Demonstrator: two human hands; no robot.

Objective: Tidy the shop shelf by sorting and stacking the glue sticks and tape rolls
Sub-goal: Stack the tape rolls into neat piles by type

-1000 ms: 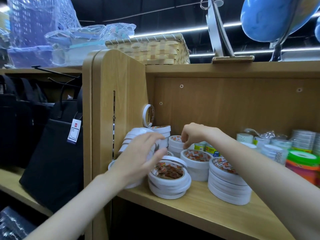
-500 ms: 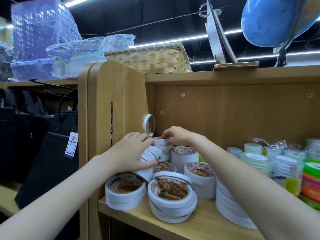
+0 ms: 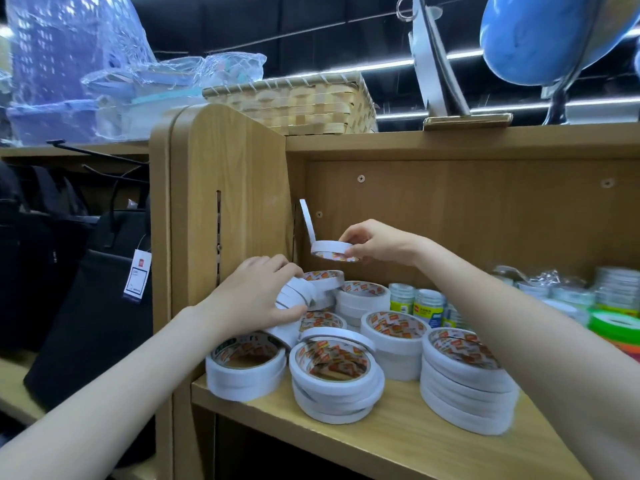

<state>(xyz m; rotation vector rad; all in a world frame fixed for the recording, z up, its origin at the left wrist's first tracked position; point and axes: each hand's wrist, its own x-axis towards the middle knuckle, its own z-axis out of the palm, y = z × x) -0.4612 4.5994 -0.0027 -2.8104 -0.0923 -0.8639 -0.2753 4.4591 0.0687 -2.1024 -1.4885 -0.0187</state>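
Several stacks of white tape rolls with orange-printed cores stand on the wooden shelf (image 3: 346, 445). My right hand (image 3: 375, 242) pinches one thin white tape roll (image 3: 330, 250) lifted above the stacks, near the back left corner. A strip of tape (image 3: 307, 220) rises from that roll up the shelf's side wall. My left hand (image 3: 256, 299) grips a leaning pile of thin tape rolls (image 3: 297, 296) at the left. In front stand a wide roll (image 3: 246, 367), a loose stack (image 3: 334, 379) and a taller stack (image 3: 464, 375). Small glue bottles (image 3: 415, 301) stand behind.
Clear tape rolls (image 3: 609, 289) and green and orange rolls (image 3: 616, 327) fill the shelf's right side. The shelf's side panel (image 3: 228, 209) is close on the left. A woven basket (image 3: 294, 102), a globe (image 3: 540, 36) and wrapped plastic crates (image 3: 69, 71) sit on top. Black bags (image 3: 86, 299) hang left.
My right hand has lifted a thin tape roll off the back stack and holds it in the air. My left hand stays on the leaning pile. The camera came closer.
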